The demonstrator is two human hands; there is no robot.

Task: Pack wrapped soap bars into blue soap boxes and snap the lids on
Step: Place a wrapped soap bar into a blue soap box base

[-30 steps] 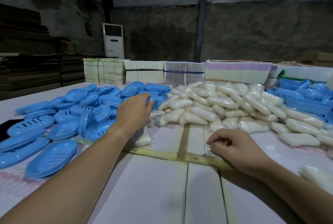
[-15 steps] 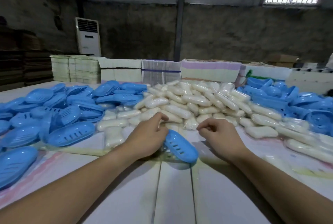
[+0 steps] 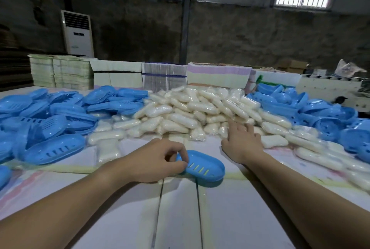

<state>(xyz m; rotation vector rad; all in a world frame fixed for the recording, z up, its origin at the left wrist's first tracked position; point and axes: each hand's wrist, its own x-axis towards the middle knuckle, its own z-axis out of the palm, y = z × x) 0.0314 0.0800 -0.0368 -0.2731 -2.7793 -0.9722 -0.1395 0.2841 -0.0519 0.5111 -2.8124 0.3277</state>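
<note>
My left hand (image 3: 158,160) grips the left end of a blue slotted soap box half (image 3: 204,168) that lies on the white table near the middle. My right hand (image 3: 241,140) reaches forward with fingers spread and relaxed, its fingertips at the front edge of the big pile of wrapped white soap bars (image 3: 190,112). It holds nothing that I can see. A heap of blue slotted box halves (image 3: 52,116) lies at the left. Another heap of blue box parts (image 3: 320,112) lies at the right.
The white table (image 3: 220,218) stretches toward me between my forearms. Loose wrapped bars (image 3: 318,158) trail along the right side. Stacks of flat cartons (image 3: 120,76) line the table's far edge. A white standing air conditioner (image 3: 78,32) is behind them.
My left hand brought a blue box half from the left heap to the table's middle. My right hand uncurled and moved forward to the soap pile. The view turned to the right.
</note>
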